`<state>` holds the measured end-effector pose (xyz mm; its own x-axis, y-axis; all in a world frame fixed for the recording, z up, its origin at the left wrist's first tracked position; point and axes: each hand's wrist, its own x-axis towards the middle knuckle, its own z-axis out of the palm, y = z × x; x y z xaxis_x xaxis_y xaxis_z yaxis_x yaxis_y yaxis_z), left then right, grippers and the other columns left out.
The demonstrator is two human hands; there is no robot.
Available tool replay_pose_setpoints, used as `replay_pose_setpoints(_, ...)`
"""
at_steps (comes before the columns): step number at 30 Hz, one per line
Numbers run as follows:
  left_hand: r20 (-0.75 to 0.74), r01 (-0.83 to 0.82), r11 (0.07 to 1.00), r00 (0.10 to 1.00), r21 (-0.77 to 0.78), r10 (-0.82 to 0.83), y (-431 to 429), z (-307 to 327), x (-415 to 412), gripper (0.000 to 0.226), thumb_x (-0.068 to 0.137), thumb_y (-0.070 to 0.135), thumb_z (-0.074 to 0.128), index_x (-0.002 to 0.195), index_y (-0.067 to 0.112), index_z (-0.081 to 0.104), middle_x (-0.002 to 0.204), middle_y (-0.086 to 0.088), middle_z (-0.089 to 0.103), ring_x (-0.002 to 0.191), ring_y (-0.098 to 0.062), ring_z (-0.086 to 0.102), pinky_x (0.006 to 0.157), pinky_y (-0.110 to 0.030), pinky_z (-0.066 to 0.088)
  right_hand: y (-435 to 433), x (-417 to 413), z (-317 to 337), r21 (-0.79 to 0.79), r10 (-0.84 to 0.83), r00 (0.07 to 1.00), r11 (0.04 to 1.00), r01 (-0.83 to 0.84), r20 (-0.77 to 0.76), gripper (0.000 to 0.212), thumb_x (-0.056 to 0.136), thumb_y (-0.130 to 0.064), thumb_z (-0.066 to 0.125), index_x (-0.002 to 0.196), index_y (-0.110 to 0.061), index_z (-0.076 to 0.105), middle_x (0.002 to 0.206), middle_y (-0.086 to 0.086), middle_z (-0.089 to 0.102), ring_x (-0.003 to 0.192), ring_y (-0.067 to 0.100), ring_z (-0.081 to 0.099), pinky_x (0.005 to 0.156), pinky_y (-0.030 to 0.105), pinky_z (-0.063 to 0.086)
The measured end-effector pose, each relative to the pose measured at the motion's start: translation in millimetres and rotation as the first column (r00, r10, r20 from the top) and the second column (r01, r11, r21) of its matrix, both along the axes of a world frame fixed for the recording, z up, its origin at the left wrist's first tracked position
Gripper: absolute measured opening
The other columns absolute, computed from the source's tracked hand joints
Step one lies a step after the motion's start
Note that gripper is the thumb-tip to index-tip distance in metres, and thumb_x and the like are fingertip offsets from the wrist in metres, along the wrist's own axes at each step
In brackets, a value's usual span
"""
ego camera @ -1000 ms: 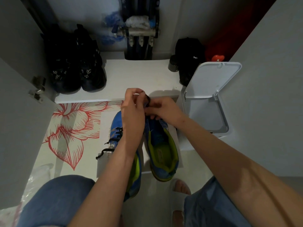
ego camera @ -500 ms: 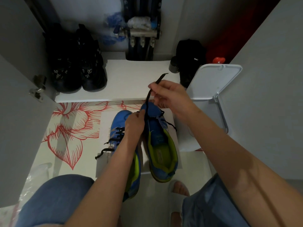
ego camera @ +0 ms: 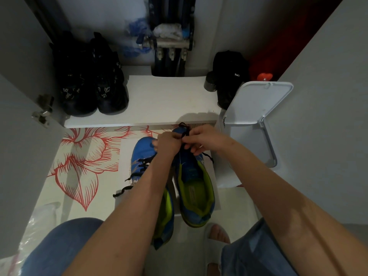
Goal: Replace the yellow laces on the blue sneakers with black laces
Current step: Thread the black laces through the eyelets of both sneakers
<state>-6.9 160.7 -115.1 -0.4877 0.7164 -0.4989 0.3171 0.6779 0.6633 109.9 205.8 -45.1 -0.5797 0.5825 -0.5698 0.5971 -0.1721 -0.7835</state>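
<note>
Two blue sneakers with lime-green lining stand side by side on the floor. The left sneaker point(ego camera: 142, 154) carries a black lace point(ego camera: 127, 189) whose loose ends trail off to its left. Over the toe end of the right sneaker point(ego camera: 194, 186) my left hand point(ego camera: 168, 142) and my right hand point(ego camera: 203, 139) meet, and both pinch a second black lace point(ego camera: 185, 129) that loops up between them. Another stretch of that lace hangs off the shoe's right side. My left forearm hides much of the left sneaker. No yellow lace is in sight.
A white pedal bin point(ego camera: 256, 124) with its lid up stands right of the shoes. On the white shelf point(ego camera: 165, 96) beyond sit a black pair of shoes point(ego camera: 91, 80) and a black bag point(ego camera: 229, 74). A red flower mat point(ego camera: 79, 160) covers the floor on the left.
My right hand came down from the raised pull on the lace and rejoined my left hand at the right sneaker's toe. The lace now forms a small loop there.
</note>
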Motion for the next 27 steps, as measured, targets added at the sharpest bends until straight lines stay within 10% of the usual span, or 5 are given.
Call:
replay_pose_setpoints(4, -0.145, 0.164, 0.986, 0.977, 0.030, -0.158, -14.8, 0.8, 0.7, 0.026, 0.094, 0.027, 0.050, 0.112, 0.019, 0.067, 0.133, -0.014, 0.051, 0.128, -0.033, 0.038, 0.092, -0.031, 0.030, 0.2, 3.5, 6.3, -0.023, -0.028, 0.999, 0.999, 0.027, -0.033, 0.011, 0.092, -0.017, 0.059, 0.090, -0.005, 0.060, 0.078, 0.005, 0.065, 0.063, 0.013, 0.058, 0.062, 0.021, 0.054)
replay_pose_setpoints(11, 0.121, 0.077, 0.906, 0.983, 0.416, -0.139, -37.1, 80.3, 0.6, 0.041, 0.089, -0.007, 0.041, 0.124, 0.009, 0.056, 0.106, 0.001, 0.060, 0.102, -0.012, 0.056, 0.071, -0.013, 0.042, -0.8, -1.8, 21.1, 0.068, -0.157, 0.940, 0.980, 0.185, -0.303, 0.014, 0.091, -0.019, 0.061, 0.090, -0.007, 0.067, 0.076, 0.002, 0.068, 0.062, 0.011, 0.056, 0.060, 0.020, 0.052)
replay_pose_setpoints(22, -0.117, 0.276, 0.928, 0.960, 0.251, -0.254, -47.3, 66.6, -5.5, 0.024, 0.090, 0.017, 0.061, 0.112, 0.012, 0.069, 0.101, 0.001, 0.065, 0.089, -0.006, 0.054, 0.058, 0.005, 0.034, 0.2, -2.0, 32.3, -0.085, -0.304, 0.747, 0.945, 0.317, -0.592, 0.016, 0.094, -0.012, 0.054, 0.087, -0.007, 0.066, 0.075, 0.003, 0.059, 0.064, 0.009, 0.056, 0.064, 0.021, 0.051)
replay_pose_setpoints(27, -0.051, 0.184, 0.954, 0.983, 0.236, -0.177, -44.2, 59.5, -11.3, 0.019, 0.094, 0.007, 0.051, 0.089, -0.002, 0.067, 0.088, -0.012, 0.067, 0.081, -0.021, 0.061, 0.060, -0.015, 0.043, 1.3, -3.0, 30.8, -0.083, -0.311, 0.740, 0.941, 0.328, -0.596, 0.017, 0.095, -0.013, 0.052, 0.086, -0.009, 0.065, 0.075, 0.002, 0.057, 0.065, 0.010, 0.057, 0.066, 0.021, 0.053)
